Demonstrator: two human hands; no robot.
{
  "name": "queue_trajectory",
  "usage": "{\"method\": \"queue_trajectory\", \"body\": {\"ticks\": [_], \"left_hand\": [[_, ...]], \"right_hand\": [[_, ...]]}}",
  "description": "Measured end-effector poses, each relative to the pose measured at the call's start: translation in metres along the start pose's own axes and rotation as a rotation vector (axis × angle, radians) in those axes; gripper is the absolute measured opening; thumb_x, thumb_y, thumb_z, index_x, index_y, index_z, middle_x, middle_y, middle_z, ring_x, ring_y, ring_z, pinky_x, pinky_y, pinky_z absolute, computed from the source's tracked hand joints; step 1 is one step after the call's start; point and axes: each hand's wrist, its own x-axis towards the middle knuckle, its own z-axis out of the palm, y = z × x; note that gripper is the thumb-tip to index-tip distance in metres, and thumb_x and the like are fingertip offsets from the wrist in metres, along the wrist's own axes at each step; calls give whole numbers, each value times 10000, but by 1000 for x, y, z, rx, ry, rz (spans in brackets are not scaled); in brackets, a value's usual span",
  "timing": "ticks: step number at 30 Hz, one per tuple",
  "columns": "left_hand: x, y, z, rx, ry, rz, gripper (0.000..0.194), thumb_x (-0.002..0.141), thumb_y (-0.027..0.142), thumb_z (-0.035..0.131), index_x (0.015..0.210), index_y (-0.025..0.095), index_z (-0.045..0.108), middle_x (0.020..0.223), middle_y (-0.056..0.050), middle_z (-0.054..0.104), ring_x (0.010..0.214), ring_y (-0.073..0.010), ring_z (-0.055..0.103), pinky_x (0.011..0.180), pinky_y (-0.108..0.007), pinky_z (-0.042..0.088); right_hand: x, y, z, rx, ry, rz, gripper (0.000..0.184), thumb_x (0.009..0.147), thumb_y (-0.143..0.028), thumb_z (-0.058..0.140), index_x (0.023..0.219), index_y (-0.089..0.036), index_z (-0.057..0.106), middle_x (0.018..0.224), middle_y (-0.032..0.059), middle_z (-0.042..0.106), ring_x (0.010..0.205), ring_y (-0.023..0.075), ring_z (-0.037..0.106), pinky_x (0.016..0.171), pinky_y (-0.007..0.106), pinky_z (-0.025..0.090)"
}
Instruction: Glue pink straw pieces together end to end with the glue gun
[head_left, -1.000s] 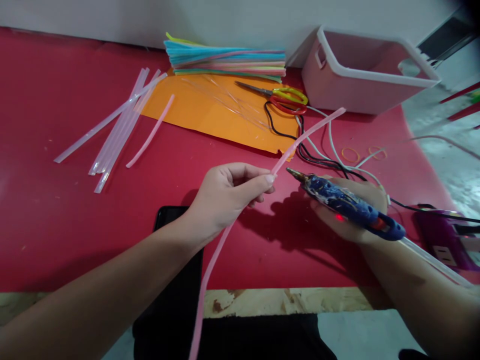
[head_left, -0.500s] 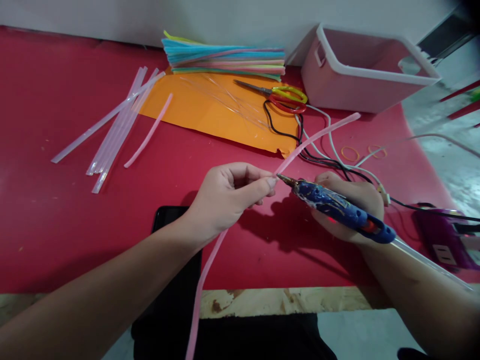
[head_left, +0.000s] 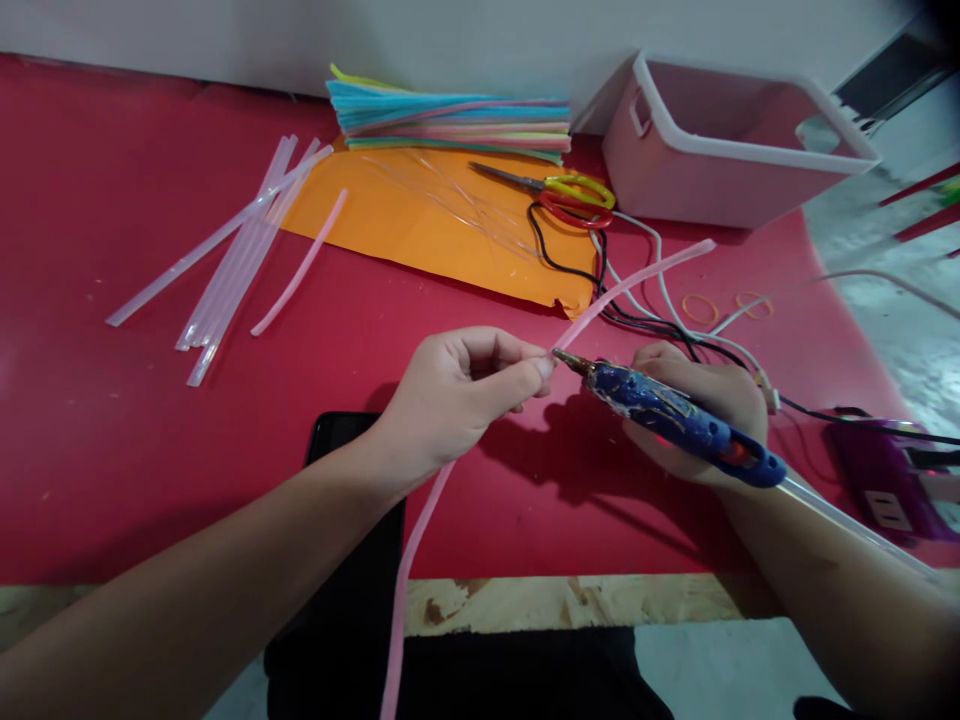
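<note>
Between thumb and fingertips, my left hand (head_left: 469, 395) pinches a long pink pipe cleaner (head_left: 637, 277). One end of it points up to the right; the other hangs down past the table's front edge. My right hand (head_left: 701, 405) is wrapped round a blue hot glue gun (head_left: 660, 405) with a clear glue stick (head_left: 847, 525) coming out of its back. The gun's nozzle is at the pipe cleaner, right beside my left fingertips; whether glue is coming out is too small to tell. A short pink pipe cleaner (head_left: 300, 265) lies apart on the left.
Several glue sticks (head_left: 232, 250) lie at the left. Behind are an orange envelope (head_left: 450, 230), a pipe cleaner bundle (head_left: 457, 120), scissors (head_left: 551, 190) and a pink bin (head_left: 697, 170). Cables (head_left: 652, 320) run to the right, near a purple power box (head_left: 885, 470). A black phone (head_left: 345, 430) lies under my left forearm.
The free upper end of the pipe cleaner has dipped slightly. Both hands and the glue gun stay almost where they were.
</note>
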Motion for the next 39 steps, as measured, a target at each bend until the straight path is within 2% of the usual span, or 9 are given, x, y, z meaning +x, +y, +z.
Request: {"method": "queue_trajectory", "body": {"ticks": [3, 11, 17, 25, 32, 39], "left_hand": [[0, 0, 0, -12, -9, -1, 162, 817, 269, 774, 743, 153, 688, 654, 51, 627, 557, -39, 511, 566, -173, 432], [1, 0, -1, -17, -25, 12, 213, 804, 289, 780, 687, 154, 663, 643, 43, 634, 551, -46, 509, 581, -189, 438], [0, 0, -1, -40, -13, -9, 179, 796, 297, 794, 734, 156, 700, 655, 41, 645, 546, -48, 504, 576, -195, 439], [0, -2, -2, -68, -42, -18, 206, 799, 301, 801, 710, 153, 690, 684, 30, 662, 553, -45, 516, 572, -194, 440], [1, -3, -2, -117, -54, -17, 199, 814, 279, 804, 706, 149, 698, 661, 41, 652, 552, -32, 524, 558, -165, 433], [1, -1, -3, -155, -110, -38, 157, 824, 202, 792, 696, 158, 713, 643, 45, 687, 562, -26, 589, 580, -136, 469]], "right_hand": [[0, 2, 0, -6, 5, -43, 186, 743, -210, 735, 860, -281, 608, 667, -48, 674, 499, 132, 557, 608, 332, 541], [-3, 2, -2, -5, 7, -37, 182, 743, -196, 730, 858, -267, 607, 680, -46, 667, 527, 126, 540, 629, 327, 519], [-5, -1, -1, -20, -4, 35, 163, 773, -154, 695, 855, -264, 607, 675, -56, 646, 543, 120, 525, 657, 323, 512], [-4, 0, -2, -17, -6, -5, 171, 776, -182, 708, 855, -260, 578, 685, -54, 630, 557, 116, 533, 671, 315, 512], [-5, -3, -3, -42, -6, 48, 163, 784, -151, 673, 846, -268, 579, 665, -53, 583, 580, 131, 514, 651, 310, 502], [-5, 1, -2, -40, -20, 16, 185, 774, -132, 678, 844, -261, 565, 674, -48, 549, 598, 129, 497, 669, 318, 501]]}}
